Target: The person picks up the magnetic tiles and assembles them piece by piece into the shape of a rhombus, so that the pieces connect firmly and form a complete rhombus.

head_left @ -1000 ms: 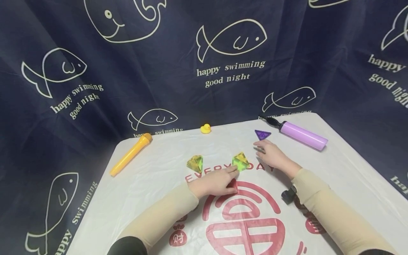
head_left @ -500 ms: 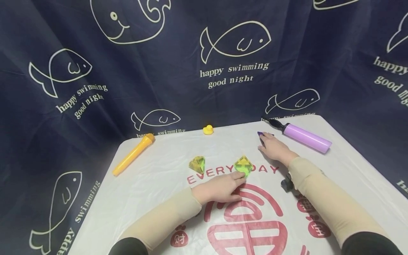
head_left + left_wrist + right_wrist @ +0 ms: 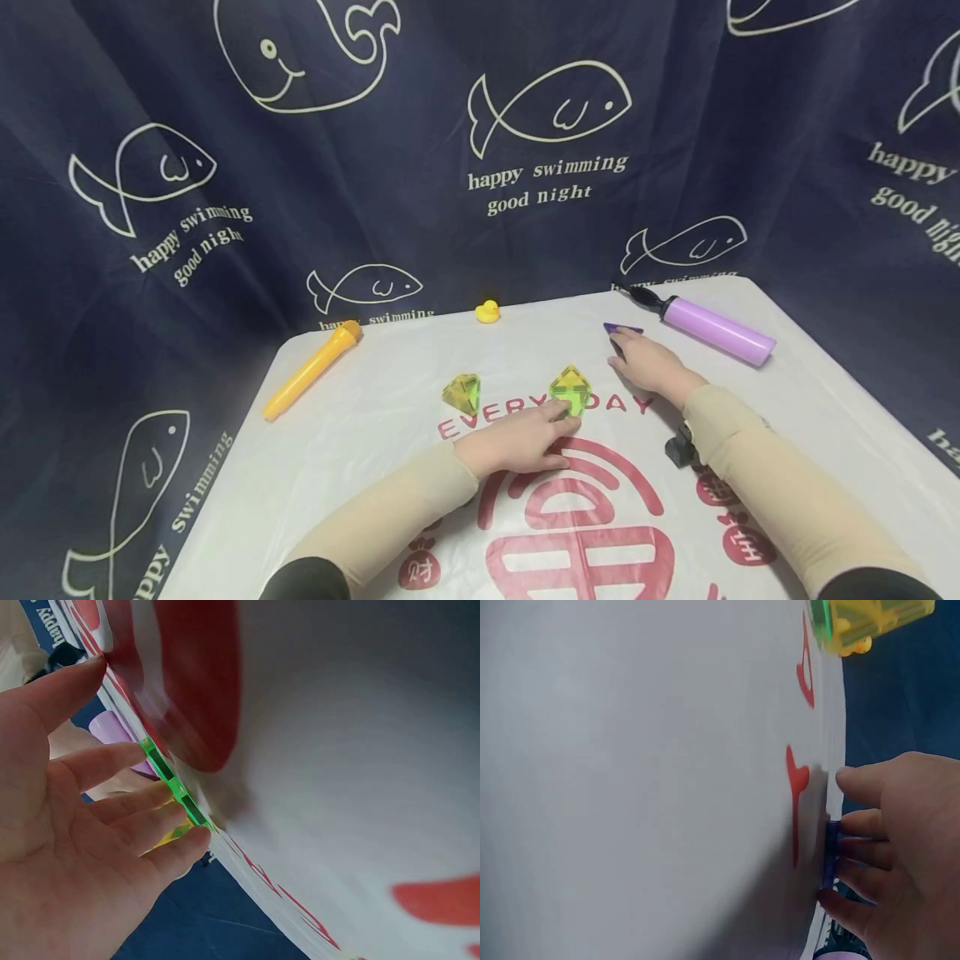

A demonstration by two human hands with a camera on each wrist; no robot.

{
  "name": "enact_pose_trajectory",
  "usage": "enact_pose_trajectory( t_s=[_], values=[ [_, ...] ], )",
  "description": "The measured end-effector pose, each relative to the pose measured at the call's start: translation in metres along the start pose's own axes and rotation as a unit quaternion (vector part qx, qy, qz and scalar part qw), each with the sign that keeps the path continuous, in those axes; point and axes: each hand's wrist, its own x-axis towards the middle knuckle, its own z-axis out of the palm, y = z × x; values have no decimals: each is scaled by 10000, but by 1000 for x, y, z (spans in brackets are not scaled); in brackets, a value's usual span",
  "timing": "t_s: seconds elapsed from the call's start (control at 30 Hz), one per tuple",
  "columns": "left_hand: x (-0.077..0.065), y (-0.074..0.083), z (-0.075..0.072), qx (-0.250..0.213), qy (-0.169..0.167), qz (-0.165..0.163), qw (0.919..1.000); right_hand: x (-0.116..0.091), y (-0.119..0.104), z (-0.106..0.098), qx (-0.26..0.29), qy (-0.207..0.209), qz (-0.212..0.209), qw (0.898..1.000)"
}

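My left hand (image 3: pixel 521 437) lies palm down with its fingers stretched out. Its fingertips touch the near side of a green and yellow see-through magnetic tile shape (image 3: pixel 572 382); the left wrist view shows them along the green tile edge (image 3: pixel 176 780), the thumb held apart. Further right, the fingertips of my right hand (image 3: pixel 647 365) rest on a flat purple triangular tile (image 3: pixel 613 327), partly covering it. In the right wrist view these fingers meet the purple tile (image 3: pixel 831 851), and the thumb stays off it. A second green and yellow tile shape (image 3: pixel 462 392) stands left of the first.
An orange toy microphone (image 3: pixel 313 371) lies at the left of the white-covered table (image 3: pixel 360 467). A yellow rubber duck (image 3: pixel 487 312) sits at the back edge. Beyond my right hand lies a purple hand pump (image 3: pixel 716 329) with a black end. A dark fish-print curtain (image 3: pixel 405 217) hangs behind.
My right hand has reached forward, and its fingers have come down over the purple triangle. The left hand keeps touching the green and yellow shape, which has turned slightly.
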Motion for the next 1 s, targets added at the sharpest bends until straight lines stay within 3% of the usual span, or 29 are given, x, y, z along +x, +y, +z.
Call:
enact_pose_trajectory(
  t_s=[0.33,0.63,1.0],
  values=[
    [17,0,-3,144,131,-326,9993,-26,-14,2,-295,-138,-389,9987],
    [28,0,-2,493,106,-365,9981,-55,-27,8,-110,51,-586,9982],
    [31,-3,-7,-62,70,-568,9983,-85,-45,3,-193,33,-587,9981]
  ],
)
